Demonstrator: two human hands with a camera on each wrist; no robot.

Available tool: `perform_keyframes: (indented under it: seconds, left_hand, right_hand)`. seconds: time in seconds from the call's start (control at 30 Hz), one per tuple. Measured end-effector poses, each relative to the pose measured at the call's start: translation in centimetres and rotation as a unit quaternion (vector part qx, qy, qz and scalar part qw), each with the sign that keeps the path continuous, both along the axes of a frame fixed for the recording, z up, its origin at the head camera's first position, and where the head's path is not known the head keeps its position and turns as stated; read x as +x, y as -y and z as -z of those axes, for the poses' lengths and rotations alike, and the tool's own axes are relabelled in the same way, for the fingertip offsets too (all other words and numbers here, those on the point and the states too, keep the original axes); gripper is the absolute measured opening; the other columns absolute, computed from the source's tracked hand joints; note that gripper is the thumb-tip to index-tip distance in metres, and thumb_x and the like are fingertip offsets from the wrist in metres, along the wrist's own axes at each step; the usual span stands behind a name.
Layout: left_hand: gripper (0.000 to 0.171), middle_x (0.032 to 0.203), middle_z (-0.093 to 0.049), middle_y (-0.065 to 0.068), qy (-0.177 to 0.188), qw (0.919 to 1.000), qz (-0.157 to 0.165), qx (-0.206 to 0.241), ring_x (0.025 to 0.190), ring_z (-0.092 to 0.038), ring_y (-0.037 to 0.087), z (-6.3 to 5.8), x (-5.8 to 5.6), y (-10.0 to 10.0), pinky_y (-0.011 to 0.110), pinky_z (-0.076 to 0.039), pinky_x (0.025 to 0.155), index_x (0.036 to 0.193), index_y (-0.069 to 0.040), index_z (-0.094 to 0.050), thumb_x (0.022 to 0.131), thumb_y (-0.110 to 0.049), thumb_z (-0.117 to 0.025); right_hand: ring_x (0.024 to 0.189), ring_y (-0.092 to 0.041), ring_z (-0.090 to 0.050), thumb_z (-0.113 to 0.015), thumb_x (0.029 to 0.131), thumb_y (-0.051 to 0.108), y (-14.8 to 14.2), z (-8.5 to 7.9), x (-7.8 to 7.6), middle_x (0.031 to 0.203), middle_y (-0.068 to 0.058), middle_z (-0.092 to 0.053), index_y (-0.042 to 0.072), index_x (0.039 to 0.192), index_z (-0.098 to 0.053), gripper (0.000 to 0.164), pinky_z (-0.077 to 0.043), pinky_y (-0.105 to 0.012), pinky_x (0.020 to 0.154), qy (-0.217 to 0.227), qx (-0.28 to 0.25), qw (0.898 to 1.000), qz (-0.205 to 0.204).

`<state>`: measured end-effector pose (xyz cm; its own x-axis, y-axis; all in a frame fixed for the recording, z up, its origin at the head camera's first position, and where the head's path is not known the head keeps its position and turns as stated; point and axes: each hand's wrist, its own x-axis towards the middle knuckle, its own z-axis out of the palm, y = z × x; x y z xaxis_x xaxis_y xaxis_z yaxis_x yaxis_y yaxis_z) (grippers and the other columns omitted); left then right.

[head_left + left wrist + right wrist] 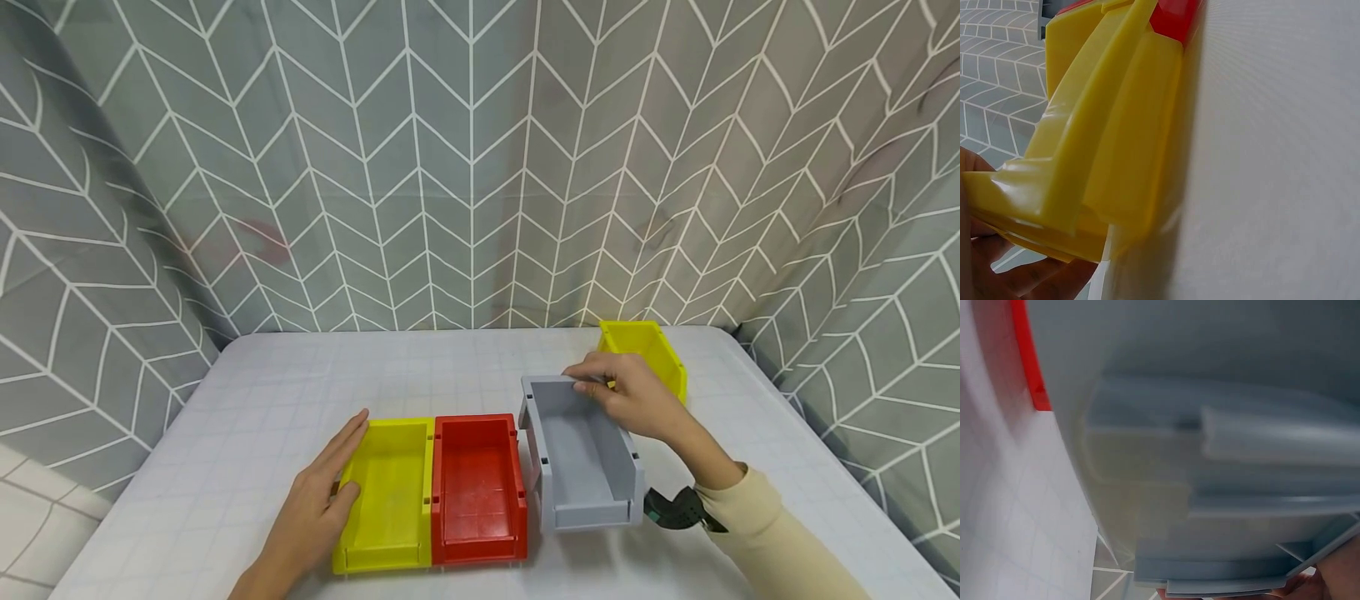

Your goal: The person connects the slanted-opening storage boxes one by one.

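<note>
My right hand [633, 396] pinches the back rim of a grey plastic bin [577, 450], which hangs tilted over the table just right of a red bin [480, 483]. In the right wrist view the grey bin [1241, 475] fills most of the picture. The red bin stands side by side with a yellow bin [390, 492] on its left. Along that yellow bin's left wall lies my left hand [315, 496], fingers stretched along the side and thumb at the rim. The left wrist view shows the yellow bin [1104, 125] close up, with fingers around its end.
A second yellow bin [652, 354] stands at the back right of the white table [255, 400], partly behind my right hand. A patterned grey curtain [450, 167] hangs behind the table and at both sides. A black strap device [678, 508] sits at my right wrist.
</note>
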<state>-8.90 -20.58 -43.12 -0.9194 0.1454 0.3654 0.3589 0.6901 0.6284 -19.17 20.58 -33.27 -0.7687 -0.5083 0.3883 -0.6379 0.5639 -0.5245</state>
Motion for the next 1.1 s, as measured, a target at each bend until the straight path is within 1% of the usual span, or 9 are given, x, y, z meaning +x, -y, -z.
perform_keyframes:
  seconds: [0.37, 0.63, 0.87, 1.1]
  left_hand:
    - [0.078, 0.167, -0.033, 0.0, 0.011, 0.9999, -0.001, 0.001, 0.149, -0.036, 0.026, 0.1, 0.1, 0.0, 0.006, -0.017, 0.109, 0.162, -0.012, -0.039, 0.089, 0.01, -0.056]
    - [0.077, 0.167, -0.033, 0.001, 0.016, 0.9999, 0.001, 0.002, 0.15, -0.035, 0.026, 0.1, 0.2, 0.0, 0.006, -0.017, 0.109, 0.162, -0.012, -0.038, 0.09, 0.01, -0.056]
    - [0.078, 0.167, -0.031, -0.001, 0.016, 0.9999, 0.002, 0.002, 0.15, -0.035, 0.025, 0.3, 0.1, 0.1, 0.006, -0.017, 0.109, 0.162, -0.012, -0.038, 0.09, 0.01, -0.056]
    - [0.078, 0.168, -0.031, -0.003, 0.01, 0.9999, -0.003, -0.001, 0.15, -0.035, 0.025, 0.2, 0.1, 0.1, 0.006, -0.017, 0.11, 0.163, -0.013, -0.038, 0.09, 0.009, -0.056]
  right_hand:
    - [0.081, -0.017, -0.061, -0.073, 0.089, -0.008, 0.1, 0.7, 0.1, 0.1, -0.007, -0.076, -0.001, 0.11, -0.08, 0.023, -0.054, -0.029, 0.065, 0.007, 0.005, 1.0, -0.006]
    - [0.079, -0.015, -0.06, -0.072, 0.09, -0.008, 0.1, 1.3, 0.3, 0.097, 0.001, -0.074, -0.001, 0.11, -0.08, 0.023, -0.052, -0.028, 0.064, 0.016, 0.008, 1.0, -0.003]
    - [0.084, -0.017, -0.063, -0.071, 0.09, -0.009, 0.2, 1.9, 0.2, 0.1, -0.004, -0.075, -0.003, 0.111, -0.079, 0.023, -0.055, -0.029, 0.068, 0.016, 0.011, 1.0, -0.005]
    - [0.079, -0.015, -0.06, -0.071, 0.089, -0.009, 0.3, 1.9, 0.0, 0.097, -0.001, -0.074, -0.001, 0.11, -0.079, 0.023, -0.053, -0.029, 0.064, 0.015, 0.014, 1.0, -0.011]
